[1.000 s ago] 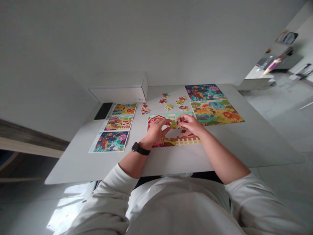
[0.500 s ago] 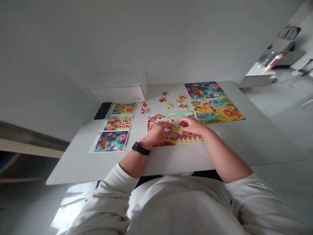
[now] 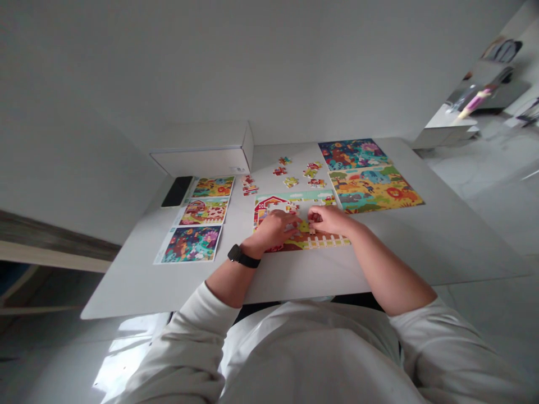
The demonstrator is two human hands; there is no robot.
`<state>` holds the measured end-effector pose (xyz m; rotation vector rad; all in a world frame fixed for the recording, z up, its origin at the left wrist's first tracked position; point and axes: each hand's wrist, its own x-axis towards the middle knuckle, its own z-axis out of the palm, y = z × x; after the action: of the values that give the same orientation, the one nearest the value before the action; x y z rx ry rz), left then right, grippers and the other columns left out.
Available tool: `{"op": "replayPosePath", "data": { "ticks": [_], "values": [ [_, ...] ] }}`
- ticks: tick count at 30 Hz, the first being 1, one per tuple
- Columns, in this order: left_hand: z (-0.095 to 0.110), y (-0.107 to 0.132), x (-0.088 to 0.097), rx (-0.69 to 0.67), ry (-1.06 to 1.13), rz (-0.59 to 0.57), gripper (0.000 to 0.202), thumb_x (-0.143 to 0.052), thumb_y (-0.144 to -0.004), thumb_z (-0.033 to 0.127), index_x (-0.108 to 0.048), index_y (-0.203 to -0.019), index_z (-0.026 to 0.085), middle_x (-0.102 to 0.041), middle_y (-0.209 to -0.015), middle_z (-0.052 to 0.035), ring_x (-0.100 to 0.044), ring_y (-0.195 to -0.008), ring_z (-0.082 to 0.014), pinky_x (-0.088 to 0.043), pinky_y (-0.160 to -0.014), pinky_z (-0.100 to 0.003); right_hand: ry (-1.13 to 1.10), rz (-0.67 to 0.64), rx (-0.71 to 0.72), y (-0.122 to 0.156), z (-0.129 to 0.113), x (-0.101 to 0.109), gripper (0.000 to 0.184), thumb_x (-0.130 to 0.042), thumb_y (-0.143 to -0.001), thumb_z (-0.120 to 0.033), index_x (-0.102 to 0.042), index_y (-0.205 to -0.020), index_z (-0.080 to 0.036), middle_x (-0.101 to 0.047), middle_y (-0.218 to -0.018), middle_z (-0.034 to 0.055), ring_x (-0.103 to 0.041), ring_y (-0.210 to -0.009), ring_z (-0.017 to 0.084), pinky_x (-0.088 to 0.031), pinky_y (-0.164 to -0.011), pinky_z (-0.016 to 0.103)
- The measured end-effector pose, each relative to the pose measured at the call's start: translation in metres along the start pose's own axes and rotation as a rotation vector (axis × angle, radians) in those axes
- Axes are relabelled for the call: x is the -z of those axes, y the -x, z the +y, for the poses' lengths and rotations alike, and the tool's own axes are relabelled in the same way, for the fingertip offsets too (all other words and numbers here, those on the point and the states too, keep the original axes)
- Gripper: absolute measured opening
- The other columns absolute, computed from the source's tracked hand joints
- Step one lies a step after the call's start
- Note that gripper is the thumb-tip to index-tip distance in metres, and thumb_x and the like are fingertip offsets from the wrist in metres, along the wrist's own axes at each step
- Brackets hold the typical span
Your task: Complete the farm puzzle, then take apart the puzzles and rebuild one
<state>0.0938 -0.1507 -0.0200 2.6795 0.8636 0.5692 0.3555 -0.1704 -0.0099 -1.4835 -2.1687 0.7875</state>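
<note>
A farm jigsaw puzzle (image 3: 328, 241) with a red barn, a green field and a white fence lies partly assembled in front of me, with a pale gap in its middle. My left hand (image 3: 275, 228) rests over its left half, fingers stretched toward a yellow-green puzzle piece (image 3: 304, 226) and touching that area. On the right, my right hand (image 3: 330, 219) has thumb and fingers pinched on a small puzzle piece (image 3: 312, 229), mostly covered by the fingertips, at the gap's edge. Loose puzzle pieces (image 3: 291, 182) lie behind the puzzle, several of them.
Three picture sheets (image 3: 191, 244) lie in a column at left, beside a black phone (image 3: 177, 191). A white box (image 3: 202, 160) stands against the wall. Two finished puzzles, a dark one (image 3: 353, 155) and a yellow savanna one (image 3: 374, 189), occupy the table's back right.
My left hand has flattened, its fingertips lowered onto the puzzle beside the yellow-green piece. My right hand has shifted slightly, its fingers pressed lower at the gap. Loose pieces have stayed put.
</note>
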Motion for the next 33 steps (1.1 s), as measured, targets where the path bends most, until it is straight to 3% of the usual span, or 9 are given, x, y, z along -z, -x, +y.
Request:
{"op": "replayPosePath", "data": {
  "ticks": [6,11,16,24,33],
  "values": [
    [0.0,0.0,0.003,0.023,-0.015,0.026,0.031,-0.077,-0.095,0.031,-0.08,-0.125,0.025,-0.082,-0.109,-0.0098,-0.076,-0.103,-0.0294,-0.057,-0.098,-0.045,0.097,0.013,-0.01,0.0,-0.006,-0.002,0.016,-0.081,-0.082,-0.016,-0.074,-0.092,-0.026,-0.075,-0.082,0.0002,-0.066,-0.076,0.02,-0.042,-0.069,0.03],
    [0.0,0.001,0.004,0.0,0.015,0.033,0.033,-0.076,-0.096,0.032,-0.078,-0.129,0.028,-0.08,-0.119,-0.0088,-0.075,-0.112,-0.0284,-0.057,-0.103,-0.045,0.151,0.108,0.06,-0.001,-0.003,0.001,0.016,-0.081,-0.081,-0.017,-0.076,-0.094,-0.025,-0.076,-0.103,0.0064,-0.068,-0.092,0.025,-0.047,-0.081,0.034],
    [0.001,0.002,0.003,-0.04,0.033,0.032,0.033,-0.076,-0.097,0.032,-0.078,-0.129,0.028,-0.075,-0.133,-0.0093,-0.072,-0.121,-0.0285,-0.057,-0.108,-0.045,0.075,0.228,0.031,0.0,0.004,0.014,0.008,-0.077,-0.085,-0.018,-0.076,-0.09,-0.024,-0.074,-0.095,0.0054,-0.067,-0.089,0.023,-0.049,-0.086,0.034],
    [0.013,0.002,0.004,-0.137,0.056,-0.025,0.03,-0.072,-0.101,0.04,-0.08,-0.129,0.033,-0.074,-0.13,-0.0074,-0.066,-0.123,-0.0285,-0.052,-0.112,-0.047,0.168,0.058,-0.014,0.002,0.004,0.009,0.01,-0.083,-0.081,-0.019,-0.076,-0.085,-0.025,-0.077,-0.088,0.0038,-0.066,-0.08,0.022,-0.044,-0.071,0.031],
    [0.012,0.005,-0.004,-0.16,0.031,-0.084,0.026,-0.072,-0.1,0.039,-0.083,-0.124,0.035,-0.075,-0.133,-0.0044,-0.063,-0.135,-0.0302,-0.045,-0.123,-0.051,0.178,0.026,-0.02,0.001,0.005,0.01,0.013,-0.08,-0.079,-0.014,-0.077,-0.085,-0.025,-0.078,-0.09,0.003,-0.068,-0.08,0.021,-0.044,-0.072,0.031]
  ]
}}
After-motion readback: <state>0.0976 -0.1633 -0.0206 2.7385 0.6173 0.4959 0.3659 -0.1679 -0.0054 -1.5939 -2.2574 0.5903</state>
